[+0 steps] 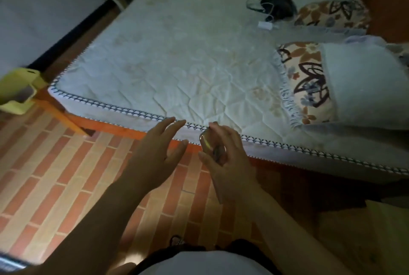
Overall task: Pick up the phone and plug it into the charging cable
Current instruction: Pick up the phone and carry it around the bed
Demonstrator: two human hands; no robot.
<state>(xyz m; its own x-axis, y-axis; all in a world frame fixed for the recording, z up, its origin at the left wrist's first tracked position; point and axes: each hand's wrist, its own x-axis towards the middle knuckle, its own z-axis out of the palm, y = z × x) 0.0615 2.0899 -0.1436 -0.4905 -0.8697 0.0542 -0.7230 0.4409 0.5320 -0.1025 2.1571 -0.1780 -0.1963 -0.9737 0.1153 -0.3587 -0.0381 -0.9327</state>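
Right hand (223, 155) grips the phone (210, 144) edge-on, fingers wrapped around it, just over the near edge of the mattress (177, 58). Left hand (159, 148) hovers just beside it, fingers spread wide, holding nothing. White charger (265, 25) with its cable lies on the mattress well beyond both hands, near a dark bag (276, 7) and patterned pillows (309, 80).

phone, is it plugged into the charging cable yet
No, the phone is in the right hand at the near mattress edge, far from the white charging cable by the pillows.
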